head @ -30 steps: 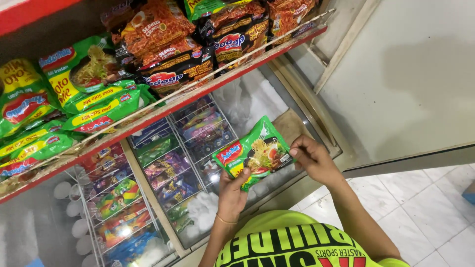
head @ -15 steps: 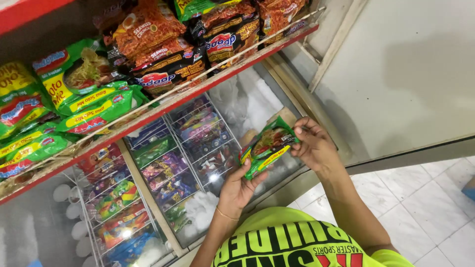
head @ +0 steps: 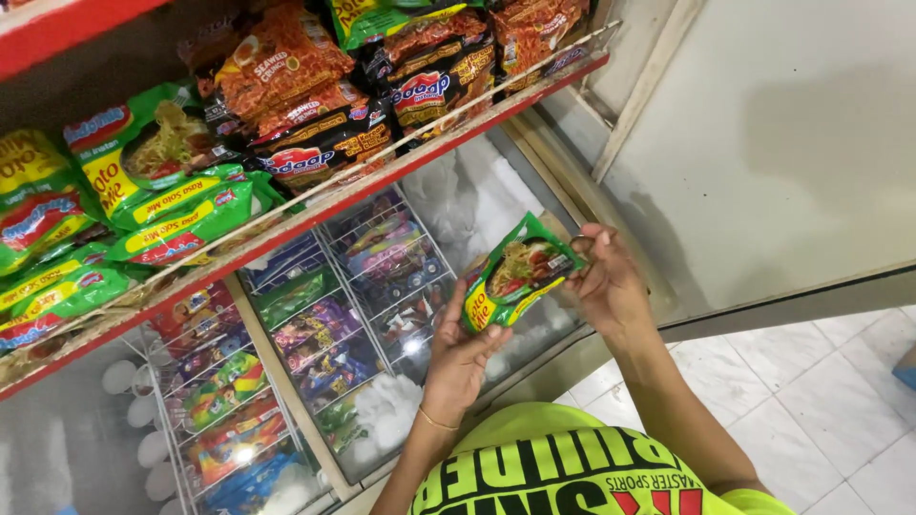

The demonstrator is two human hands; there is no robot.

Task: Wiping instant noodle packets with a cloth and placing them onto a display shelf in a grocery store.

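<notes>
A shop: stocked noodle packets above, probably, a chest freezer.

You're in a bright lime-yellow shirt, and it fills the bottom edge of the view. Big black block lettering runs across the chest, upside down from this angle, with a smaller line of black print just below it and a patch of red showing at the very bottom. Both your forearms are bare, rising out above the shirt with no sleeves reaching them. On the wrist of your left hand, just above the shirt, there's a thin gold bangle. Your right hand wears nothing I can make out.
</notes>
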